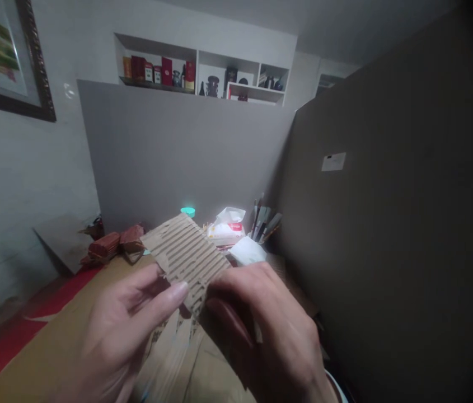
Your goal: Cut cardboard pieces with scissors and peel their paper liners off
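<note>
Both my hands hold up a small piece of corrugated cardboard [183,252] with its ridged layer exposed. My left hand [122,330] grips its lower left edge, thumb and forefinger closed against it. My right hand [270,330] pinches the lower right corner, fingers curled round the edge. The piece tilts up and away from me above a sheet of brown cardboard [51,347] lying on the table.
Grey divider panels [169,151] stand behind and to the right. At the back lie a tissue pack [228,226], a cup of pens [263,224], a teal cap [187,211] and dark red wrapped bundles [112,243]. Red surface [13,336] shows at left. A wall shelf [202,75] holds boxes.
</note>
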The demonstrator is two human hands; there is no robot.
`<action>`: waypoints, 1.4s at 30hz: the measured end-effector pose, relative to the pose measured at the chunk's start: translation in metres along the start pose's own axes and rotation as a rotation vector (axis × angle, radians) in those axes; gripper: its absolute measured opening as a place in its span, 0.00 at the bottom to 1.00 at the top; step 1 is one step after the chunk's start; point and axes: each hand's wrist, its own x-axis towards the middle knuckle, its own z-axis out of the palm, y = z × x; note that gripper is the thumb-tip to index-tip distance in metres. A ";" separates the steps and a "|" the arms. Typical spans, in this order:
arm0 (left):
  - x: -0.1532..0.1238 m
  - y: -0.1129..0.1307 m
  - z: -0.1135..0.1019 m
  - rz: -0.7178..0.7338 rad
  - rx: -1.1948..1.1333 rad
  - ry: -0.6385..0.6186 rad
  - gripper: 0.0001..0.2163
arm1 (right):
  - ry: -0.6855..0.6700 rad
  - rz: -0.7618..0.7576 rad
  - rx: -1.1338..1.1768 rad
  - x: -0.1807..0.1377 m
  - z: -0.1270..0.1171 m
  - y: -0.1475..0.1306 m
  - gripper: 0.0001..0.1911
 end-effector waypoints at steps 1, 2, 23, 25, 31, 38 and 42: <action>0.000 0.000 0.000 -0.016 -0.016 -0.002 0.15 | -0.015 0.008 -0.005 -0.001 0.001 0.000 0.07; 0.000 0.000 0.001 -0.032 -0.046 -0.014 0.15 | -0.026 0.011 -0.012 -0.001 0.001 0.000 0.07; -0.002 0.014 -0.010 -0.337 -0.308 -0.067 0.30 | 0.068 -0.160 0.004 0.000 0.002 -0.009 0.10; -0.003 0.016 -0.010 -0.386 -0.323 -0.035 0.32 | 0.108 -0.170 0.011 -0.002 0.008 -0.011 0.12; -0.003 0.023 -0.012 -0.457 -0.175 -0.006 0.27 | 0.400 0.143 -0.142 0.000 0.029 -0.023 0.15; -0.002 0.022 -0.003 -0.329 -0.115 0.042 0.22 | 0.358 -0.033 -0.137 0.003 0.021 -0.021 0.15; -0.002 0.015 -0.001 -0.228 -0.104 0.037 0.19 | 0.134 -0.176 -0.067 -0.001 0.015 -0.017 0.15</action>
